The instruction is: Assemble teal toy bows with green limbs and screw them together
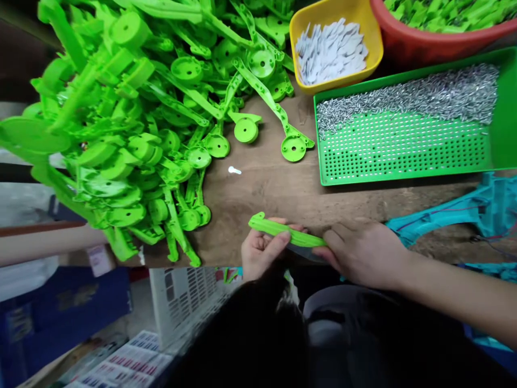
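Observation:
A long bright green plastic part (304, 238) lies across both my hands at the table's front edge. Closed around its left half is my left hand (264, 250), the thumb pressed on top and a hooked end sticking out past the fingers. My right hand (361, 253) grips the other end, which its fingers cover. Beyond them, a single green arm with a round end (293, 147) rests on the wooden table (262, 188). One small white piece (234, 170) lies nearer my left hand.
A large heap of green plastic parts (133, 145) fills the left. At the back right stand a yellow bin (297, 81) of white pieces, a red tub (428, 37) and a green perforated tray (396, 156) with metal screws. A teal part (436, 213) with wires lies right.

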{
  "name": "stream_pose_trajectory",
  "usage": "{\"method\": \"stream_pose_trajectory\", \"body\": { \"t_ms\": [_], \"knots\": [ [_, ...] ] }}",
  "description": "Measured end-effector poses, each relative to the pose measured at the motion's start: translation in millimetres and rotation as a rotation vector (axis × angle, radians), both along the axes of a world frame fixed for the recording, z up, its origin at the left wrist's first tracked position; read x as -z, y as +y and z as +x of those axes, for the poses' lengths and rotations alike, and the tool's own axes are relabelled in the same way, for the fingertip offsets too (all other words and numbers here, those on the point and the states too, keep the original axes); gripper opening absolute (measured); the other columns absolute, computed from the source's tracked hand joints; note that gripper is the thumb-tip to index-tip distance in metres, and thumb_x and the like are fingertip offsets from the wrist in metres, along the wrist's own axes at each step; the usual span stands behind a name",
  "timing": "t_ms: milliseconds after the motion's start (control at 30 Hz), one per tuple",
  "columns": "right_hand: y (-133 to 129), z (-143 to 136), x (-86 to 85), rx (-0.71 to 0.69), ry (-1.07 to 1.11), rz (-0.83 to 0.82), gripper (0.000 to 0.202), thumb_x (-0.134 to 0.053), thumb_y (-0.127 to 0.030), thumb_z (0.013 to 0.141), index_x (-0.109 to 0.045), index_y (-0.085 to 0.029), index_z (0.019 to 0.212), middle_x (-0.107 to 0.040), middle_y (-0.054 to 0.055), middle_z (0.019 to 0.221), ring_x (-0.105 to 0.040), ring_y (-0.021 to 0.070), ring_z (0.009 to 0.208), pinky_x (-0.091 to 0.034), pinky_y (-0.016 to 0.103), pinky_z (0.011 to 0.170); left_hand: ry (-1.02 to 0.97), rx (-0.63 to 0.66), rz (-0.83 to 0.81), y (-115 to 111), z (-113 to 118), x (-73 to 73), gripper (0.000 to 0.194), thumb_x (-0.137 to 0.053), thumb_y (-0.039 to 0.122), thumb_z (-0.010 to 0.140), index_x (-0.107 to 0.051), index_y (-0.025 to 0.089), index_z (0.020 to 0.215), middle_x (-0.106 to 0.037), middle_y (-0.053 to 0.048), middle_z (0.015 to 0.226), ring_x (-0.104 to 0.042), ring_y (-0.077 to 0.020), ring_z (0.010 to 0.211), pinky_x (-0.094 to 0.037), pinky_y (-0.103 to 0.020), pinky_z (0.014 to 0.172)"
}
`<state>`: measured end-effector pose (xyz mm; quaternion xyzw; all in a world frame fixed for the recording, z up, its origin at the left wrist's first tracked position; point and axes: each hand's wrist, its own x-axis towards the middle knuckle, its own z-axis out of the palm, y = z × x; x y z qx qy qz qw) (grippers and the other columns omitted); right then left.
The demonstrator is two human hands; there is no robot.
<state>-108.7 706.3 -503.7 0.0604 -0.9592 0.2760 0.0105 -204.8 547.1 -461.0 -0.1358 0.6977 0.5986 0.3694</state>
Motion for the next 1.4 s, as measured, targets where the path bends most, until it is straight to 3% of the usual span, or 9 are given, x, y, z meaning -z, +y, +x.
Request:
{"method": "stream_pose_trajectory", "body": {
  "t_ms": [200, 333, 467, 633, 767, 933, 1100, 1267, 1400],
  "knots": [
    [-1, 1, -2.1, 0.025, 0.085, -0.022, 0.041, -0.034, -0.037, 0.099, -0.055, -0.018, 0.068, -0.058, 0.003, 0.06, -0.055, 0.016, 0.056, -0.025, 0.029, 0.053, 0.044, 0.037, 0.024, -2, 3, -1.2, 0.039, -0.083, 0.031, 0.066, -0.06, 0.021, 0.096, -0.075, -0.005, 0.09, -0.072, -0.0228, 0.087, -0.059, -0.034, 0.078],
    [-6, -9, -13.7, 0.025, -0.055, -0.028, 0.035, -0.039, -0.037, 0.097, -0.057, -0.016, 0.076, -0.063, 0.005, 0.066, -0.059, 0.0173, 0.058, -0.025, 0.028, 0.052, 0.095, 0.073, -0.02, -8, 1, 0.5, 0.039, -0.084, 0.028, 0.064, -0.06, 0.019, 0.093, -0.074, -0.005, 0.089, -0.072, -0.0208, 0.081, -0.059, -0.033, 0.078],
    [-16, -17, -14.7, -0.04, -0.126, 0.013, 0.034, -0.035, -0.034, 0.098, -0.056, -0.016, 0.078, -0.065, 0.006, 0.065, -0.058, 0.0166, 0.051, -0.016, 0.029, 0.047, 0.076, 0.082, -0.043, -11, 0, 2.5, 0.038, -0.084, 0.03, 0.063, -0.06, 0.018, 0.091, -0.075, -0.006, 0.087, -0.072, -0.0205, 0.075, -0.059, -0.033, 0.073],
    [-17, -15, -9.3, -0.028, -0.059, 0.069, 0.038, -0.029, -0.034, 0.1, -0.054, -0.017, 0.077, -0.064, 0.006, 0.061, -0.059, 0.0174, 0.048, -0.013, 0.029, 0.046, 0.067, 0.07, -0.012, -15, -8, 0.5, 0.041, -0.082, 0.04, 0.065, -0.061, 0.019, 0.094, -0.074, -0.007, 0.089, -0.071, -0.0216, 0.077, -0.058, -0.034, 0.072],
    [-18, -13, -9.8, -0.043, -0.056, 0.11, 0.041, -0.027, -0.038, 0.1, -0.053, -0.017, 0.075, -0.06, 0.005, 0.053, -0.058, 0.0177, 0.045, -0.011, 0.029, 0.046, 0.218, 0.003, -0.013, -18, -21, -1.6, 0.031, -0.075, 0.048, 0.072, -0.066, 0.02, 0.084, -0.073, -0.004, 0.079, -0.07, -0.0183, 0.076, -0.057, -0.031, 0.074],
    [-20, -16, -9.7, 0.001, -0.128, 0.123, 0.045, -0.027, -0.041, 0.1, -0.055, -0.016, 0.075, -0.064, 0.008, 0.058, -0.062, 0.0186, 0.051, -0.012, 0.028, 0.047, 0.302, -0.067, -0.034, -13, -29, 8.7, 0.036, -0.081, 0.046, 0.062, -0.068, 0.016, 0.074, -0.068, -0.002, 0.064, -0.064, -0.015, 0.059, -0.053, -0.027, 0.06],
    [0, -22, -20.5, -0.058, -0.319, 0.141, 0.046, -0.026, -0.045, 0.1, -0.059, -0.017, 0.086, -0.068, 0.007, 0.066, -0.066, 0.0209, 0.06, -0.014, 0.028, 0.048, 0.331, -0.118, 0.012, -6, -32, 22.7, 0.035, -0.083, 0.043, 0.06, -0.067, 0.015, 0.073, -0.065, 0.0, 0.064, -0.058, -0.0105, 0.056, -0.05, -0.024, 0.056],
    [13, -18, -18.5, 0.032, -0.413, 0.289, 0.049, -0.023, -0.045, 0.1, -0.061, -0.016, 0.09, -0.07, 0.011, 0.07, -0.066, 0.0216, 0.062, -0.02, 0.027, 0.051, 0.275, -0.184, 0.163, -3, -19, 30.5, 0.03, -0.076, 0.042, 0.07, -0.063, 0.018, 0.082, -0.067, 0.0, 0.078, -0.064, -0.0129, 0.074, -0.054, -0.029, 0.074],
    [7, -15, -8.3, 0.065, -0.429, 0.305, 0.054, -0.018, -0.045, 0.1, -0.062, -0.015, 0.096, -0.07, 0.012, 0.069, -0.065, 0.0218, 0.059, -0.02, 0.026, 0.051, 0.103, -0.058, 0.173, 5, 4, 32.0, 0.041, -0.085, 0.035, 0.06, -0.062, 0.015, 0.088, -0.068, -0.002, 0.079, -0.066, -0.0147, 0.077, -0.053, -0.028, 0.075]
  ]
}}
